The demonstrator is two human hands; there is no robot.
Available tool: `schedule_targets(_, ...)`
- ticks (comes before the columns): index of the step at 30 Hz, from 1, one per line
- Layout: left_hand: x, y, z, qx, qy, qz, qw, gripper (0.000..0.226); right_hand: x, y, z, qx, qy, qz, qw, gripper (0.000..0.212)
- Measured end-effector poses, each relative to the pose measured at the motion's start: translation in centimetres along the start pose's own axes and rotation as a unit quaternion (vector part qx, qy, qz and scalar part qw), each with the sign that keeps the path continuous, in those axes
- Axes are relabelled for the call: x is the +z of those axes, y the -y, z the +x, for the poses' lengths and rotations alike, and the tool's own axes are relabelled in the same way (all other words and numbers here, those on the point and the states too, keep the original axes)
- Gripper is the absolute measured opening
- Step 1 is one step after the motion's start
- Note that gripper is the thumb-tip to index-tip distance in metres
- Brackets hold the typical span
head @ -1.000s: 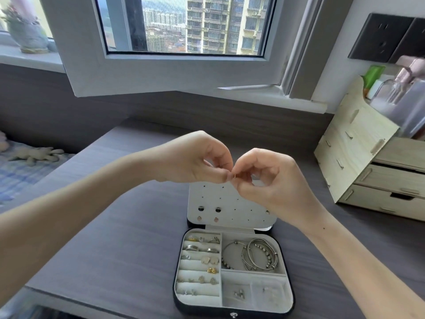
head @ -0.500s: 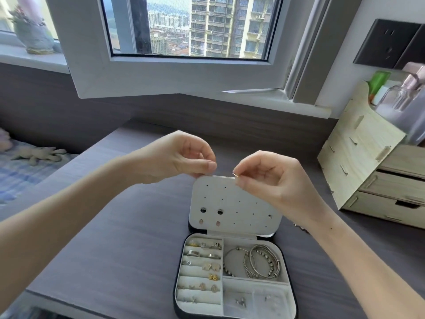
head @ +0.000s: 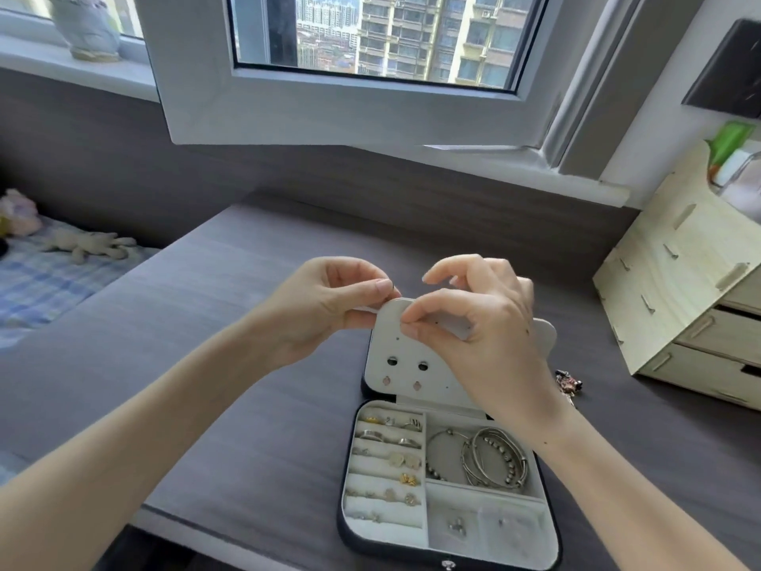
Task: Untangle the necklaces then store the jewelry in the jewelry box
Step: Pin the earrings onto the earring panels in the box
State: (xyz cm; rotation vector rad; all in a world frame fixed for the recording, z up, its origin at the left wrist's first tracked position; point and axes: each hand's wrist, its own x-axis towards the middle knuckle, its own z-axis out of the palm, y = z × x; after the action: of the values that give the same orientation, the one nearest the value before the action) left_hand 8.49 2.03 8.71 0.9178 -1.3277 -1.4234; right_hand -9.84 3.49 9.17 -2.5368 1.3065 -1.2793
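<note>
Over a grey wood-grain desk (head: 206, 364), the untangling step is playing out: the left hand (head: 325, 307) is pinching the dark end of a chain (head: 394, 287) between thumb and forefinger, its other fingers curled under. The right hand (head: 486, 331) is pinching just beside it, thumb against forefinger, apparently on the same chain, the remaining fingers lifted and loosely bent. The strand itself is proving too fine to make out. Both hands are hovering before the upright lid (head: 412, 364), a white panel pierced with holes and carrying a few studs. Below, the box (head: 523, 550) is lying open, its pale lining holding rings (head: 389, 434) in soft rolls and silvery beaded bangles (head: 494, 459). The next move is calling for a slow, gentle pull apart, then a lowering into a free compartment. A dark trinket (head: 568, 383) is waiting near plywood drawers (head: 679, 302).
</note>
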Motion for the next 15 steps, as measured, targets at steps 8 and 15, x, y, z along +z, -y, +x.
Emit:
schedule_targets(8, -0.37, 0.41, 0.11, 0.011, 0.035, -0.009, 0.999, 0.013, 0.14, 0.11, -0.08, 0.034, 0.048, -0.011, 0.998, 0.007)
schedule_targets(15, -0.47, 0.4, 0.22, 0.014, 0.051, -0.011, 0.999, 0.015, 0.22, -0.07, -0.32, 0.053, 0.04, -0.012, 0.998, 0.007)
